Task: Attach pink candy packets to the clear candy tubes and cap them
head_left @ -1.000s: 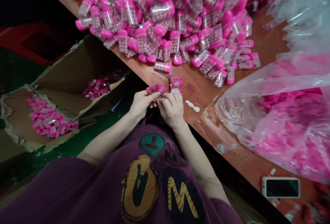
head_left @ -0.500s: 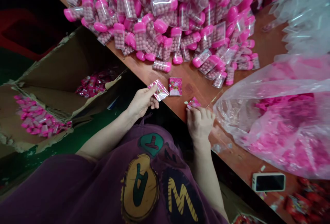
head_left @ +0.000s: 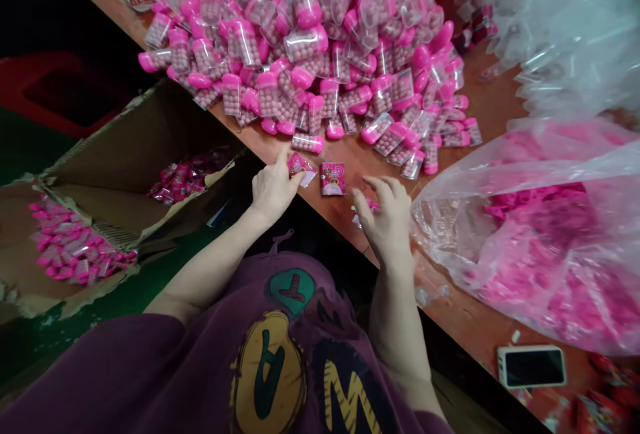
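Since the earlier frame, the right hand [head_left: 393, 214] has been spread, its fingers parted over a pink scrap [head_left: 373, 205], which is partly hidden by them, and the left hand [head_left: 273, 187] has been shifted nearer the bottle heap [head_left: 300, 54]. By the left hand a pink packet [head_left: 299, 163] is pinched under the thumb; the fingers behind it are hidden. Between the hands a square packet [head_left: 333, 179] is laid flat on the table [head_left: 350, 152]. The heap's top is cut off, as is the plastic bag [head_left: 443, 214] at right; the clear pieces [head_left: 575, 41] above are blurred.
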The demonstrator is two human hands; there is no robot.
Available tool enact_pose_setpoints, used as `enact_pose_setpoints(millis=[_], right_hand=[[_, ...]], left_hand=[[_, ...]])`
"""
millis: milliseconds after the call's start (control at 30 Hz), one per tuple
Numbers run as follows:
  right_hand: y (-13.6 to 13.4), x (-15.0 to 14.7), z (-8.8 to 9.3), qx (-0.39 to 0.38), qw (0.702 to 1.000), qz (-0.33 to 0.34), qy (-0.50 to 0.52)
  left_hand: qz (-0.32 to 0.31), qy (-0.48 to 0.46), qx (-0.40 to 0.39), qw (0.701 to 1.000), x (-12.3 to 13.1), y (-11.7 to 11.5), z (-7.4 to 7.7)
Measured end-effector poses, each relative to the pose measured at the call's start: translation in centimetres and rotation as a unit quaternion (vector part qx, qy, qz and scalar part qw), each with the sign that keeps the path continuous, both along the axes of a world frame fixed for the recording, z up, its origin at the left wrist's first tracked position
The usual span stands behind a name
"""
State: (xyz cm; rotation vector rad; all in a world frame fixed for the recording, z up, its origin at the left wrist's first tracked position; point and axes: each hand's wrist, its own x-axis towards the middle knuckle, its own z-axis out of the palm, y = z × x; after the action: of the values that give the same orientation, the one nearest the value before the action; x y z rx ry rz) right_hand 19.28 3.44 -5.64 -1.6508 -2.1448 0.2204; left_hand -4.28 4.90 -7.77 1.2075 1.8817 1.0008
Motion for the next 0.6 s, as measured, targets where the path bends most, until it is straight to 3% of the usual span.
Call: enact_pose_setpoints(millis=[167, 267, 400, 600], right_hand=[[7.5, -6.8, -1.1, -0.034, 0.995, 0.087, -0.030], [9.5, -8.8, -1.5, -0.058, 0.989, 0.108, -0.087], [8.7, -7.8, -0.5, -0.034, 0.992, 0.101, -0.070], [4.3, -4.6, 1.1, -0.005, 0.993, 0.116, 0.001]], left_hand=[[-0.012, -0.040, -0.003, 0.999, -0.7, -0.9, -0.4], [-0.018, -0.062, 0.001, 0.998, -1.3, -1.3, -0.8], [-0.006, -0.070, 0.041, 0.997, -1.0, -1.6, -0.3], [-0.062, -0.055, 0.075, 0.994, 1.1, -1.4, 1.7]])
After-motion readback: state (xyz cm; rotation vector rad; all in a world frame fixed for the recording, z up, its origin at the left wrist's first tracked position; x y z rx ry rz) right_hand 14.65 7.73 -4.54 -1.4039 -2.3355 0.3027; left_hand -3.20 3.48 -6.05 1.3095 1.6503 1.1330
